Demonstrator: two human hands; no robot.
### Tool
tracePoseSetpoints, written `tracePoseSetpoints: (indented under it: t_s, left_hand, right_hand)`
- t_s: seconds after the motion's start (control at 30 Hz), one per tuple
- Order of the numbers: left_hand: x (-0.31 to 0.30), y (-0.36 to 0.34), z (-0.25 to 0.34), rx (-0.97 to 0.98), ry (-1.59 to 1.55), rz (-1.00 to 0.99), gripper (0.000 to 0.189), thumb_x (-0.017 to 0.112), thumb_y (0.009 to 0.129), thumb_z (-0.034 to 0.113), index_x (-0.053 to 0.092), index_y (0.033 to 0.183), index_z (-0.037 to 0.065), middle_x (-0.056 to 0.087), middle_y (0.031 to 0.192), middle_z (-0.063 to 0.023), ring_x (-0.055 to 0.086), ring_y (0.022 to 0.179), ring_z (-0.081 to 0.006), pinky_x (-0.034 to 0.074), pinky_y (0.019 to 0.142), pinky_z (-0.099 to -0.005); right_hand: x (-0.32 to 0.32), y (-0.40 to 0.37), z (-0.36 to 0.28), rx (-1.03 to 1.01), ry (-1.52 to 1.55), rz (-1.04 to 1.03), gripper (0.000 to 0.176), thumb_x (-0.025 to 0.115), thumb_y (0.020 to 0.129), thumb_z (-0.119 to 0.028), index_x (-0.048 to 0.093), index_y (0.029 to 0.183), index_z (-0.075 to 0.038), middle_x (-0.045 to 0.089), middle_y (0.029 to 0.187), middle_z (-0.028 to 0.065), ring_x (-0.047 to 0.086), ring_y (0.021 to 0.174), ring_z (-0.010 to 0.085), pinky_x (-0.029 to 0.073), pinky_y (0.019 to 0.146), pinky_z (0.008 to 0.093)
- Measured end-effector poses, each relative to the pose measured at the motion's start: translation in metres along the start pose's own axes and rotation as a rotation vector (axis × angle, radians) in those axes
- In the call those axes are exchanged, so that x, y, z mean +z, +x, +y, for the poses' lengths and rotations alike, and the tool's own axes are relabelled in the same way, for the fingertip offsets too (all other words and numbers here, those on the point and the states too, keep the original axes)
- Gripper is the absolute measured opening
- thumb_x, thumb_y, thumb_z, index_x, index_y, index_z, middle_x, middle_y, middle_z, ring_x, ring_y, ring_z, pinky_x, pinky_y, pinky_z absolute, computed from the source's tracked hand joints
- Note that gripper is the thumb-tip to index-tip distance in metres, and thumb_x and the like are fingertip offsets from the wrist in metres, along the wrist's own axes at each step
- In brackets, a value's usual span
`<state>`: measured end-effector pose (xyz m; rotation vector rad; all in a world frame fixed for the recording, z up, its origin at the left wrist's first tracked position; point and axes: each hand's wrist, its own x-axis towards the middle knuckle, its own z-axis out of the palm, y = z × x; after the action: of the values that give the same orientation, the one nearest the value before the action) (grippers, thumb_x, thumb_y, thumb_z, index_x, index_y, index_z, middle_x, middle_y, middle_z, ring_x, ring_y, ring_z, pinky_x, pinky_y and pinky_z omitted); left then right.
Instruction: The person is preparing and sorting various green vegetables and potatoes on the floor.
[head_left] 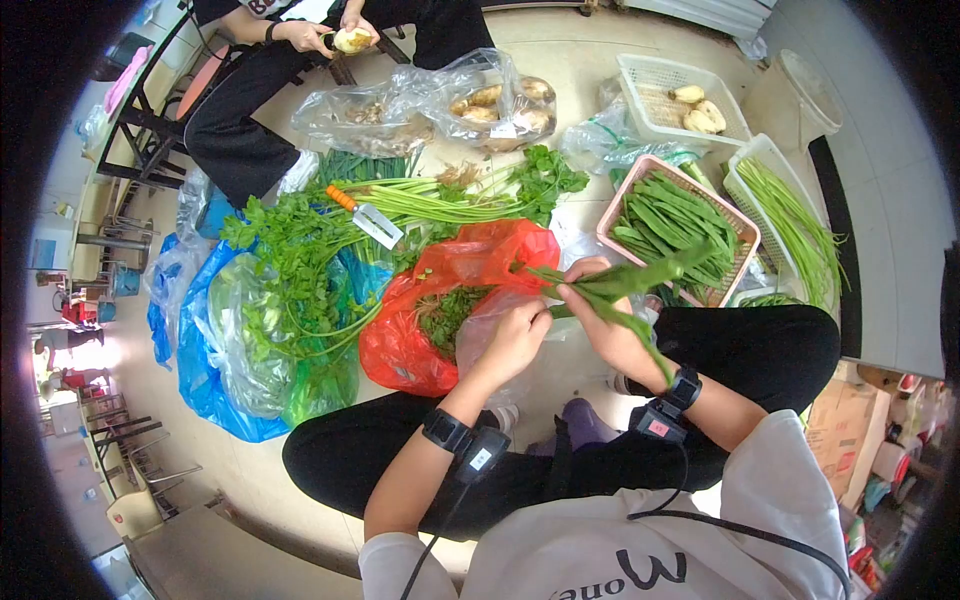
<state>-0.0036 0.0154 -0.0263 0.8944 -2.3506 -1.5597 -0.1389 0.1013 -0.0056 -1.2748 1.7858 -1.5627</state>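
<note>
My right hand (600, 315) is closed around several long flat green beans (640, 283), which fan out to the right above my lap. My left hand (520, 335) is pinched at the near end of one of these beans, close beside my right hand. Just beyond my left hand lies an open red plastic bag (410, 345) with green trimmings inside. A pink basket (607, 222) to the right holds a heap of similar flat green beans. Motion blurs the tips of the held beans.
Celery (430, 200) and a peeler with an orange handle (375, 225) lie beyond the red bag. Blue bags (215, 385) are on the left. White baskets (640, 125) stand at right. Opposite, a co-worker's hands (305, 38) hold a partly peeled root (353, 40).
</note>
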Motion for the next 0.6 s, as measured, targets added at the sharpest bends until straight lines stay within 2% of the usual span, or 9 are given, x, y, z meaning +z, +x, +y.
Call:
tracePoseSetpoints:
  t_s: [0.03, 0.13, 0.33, 0.43, 0.47, 0.6]
  left_hand:
    - [-0.002, -0.001, 0.006, -0.030, 0.041, 0.013, 0.027, 0.044, 0.085, 0.023, 0.057, 0.089, 0.000, 0.058, 0.076, -0.0221, 0.059, 0.073, -0.0352, 0.044, 0.064, -0.0420]
    - [-0.009, -0.006, 0.031, -0.096, 0.176, 0.059, 0.026, 0.045, 0.085, 0.025, 0.057, 0.086, 0.001, 0.058, 0.076, -0.0228, 0.058, 0.072, -0.0384, 0.044, 0.062, -0.0463]
    - [-0.008, -0.009, 0.041, -0.159, 0.371, 0.145, 0.024, 0.047, 0.083, 0.024, 0.056, 0.079, 0.003, 0.059, 0.074, -0.0218, 0.058, 0.069, -0.0397, 0.044, 0.063, -0.0487]
    - [-0.003, -0.009, 0.029, -0.160, 0.352, 0.210, 0.023, 0.048, 0.083, 0.023, 0.057, 0.079, 0.003, 0.059, 0.074, -0.0222, 0.058, 0.070, -0.0401, 0.044, 0.063, -0.0492]
    - [-0.002, -0.010, 0.027, -0.162, 0.342, 0.226, 0.025, 0.048, 0.084, 0.023, 0.058, 0.078, 0.001, 0.059, 0.074, -0.0225, 0.058, 0.070, -0.0400, 0.043, 0.062, -0.0497]
    - [-0.014, -0.007, 0.004, -0.271, 0.381, 0.176, 0.032, 0.046, 0.085, 0.028, 0.060, 0.077, 0.001, 0.060, 0.073, -0.0220, 0.059, 0.071, -0.0397, 0.046, 0.063, -0.0489]
  right_hand:
    - [0.001, -0.001, 0.001, -0.028, -0.037, -0.036, 0.016, 0.058, 0.079, 0.002, 0.050, 0.092, -0.003, 0.048, 0.087, 0.0066, 0.049, 0.084, 0.0150, 0.041, 0.073, 0.0265]
    - [0.001, 0.000, -0.003, -0.207, -0.117, -0.060, 0.022, 0.061, 0.075, 0.005, 0.050, 0.090, -0.004, 0.048, 0.089, 0.0096, 0.051, 0.084, 0.0222, 0.042, 0.073, 0.0302]
    - [0.002, -0.001, -0.012, -0.345, -0.209, -0.092, 0.029, 0.067, 0.070, -0.006, 0.051, 0.094, -0.006, 0.052, 0.093, 0.0115, 0.051, 0.088, 0.0312, 0.043, 0.077, 0.0370]
    - [0.001, -0.003, -0.013, -0.394, -0.247, -0.142, 0.031, 0.068, 0.070, -0.007, 0.051, 0.095, -0.006, 0.052, 0.095, 0.0116, 0.051, 0.088, 0.0313, 0.043, 0.076, 0.0368]
    - [0.002, -0.003, -0.015, -0.395, -0.238, -0.126, 0.029, 0.070, 0.068, -0.002, 0.051, 0.089, -0.008, 0.053, 0.093, 0.0094, 0.052, 0.084, 0.0268, 0.042, 0.075, 0.0357]
    - [0.003, -0.004, -0.032, -0.302, -0.008, -0.111, 0.024, 0.066, 0.072, -0.001, 0.050, 0.088, -0.007, 0.053, 0.093, 0.0092, 0.052, 0.084, 0.0233, 0.041, 0.077, 0.0330]
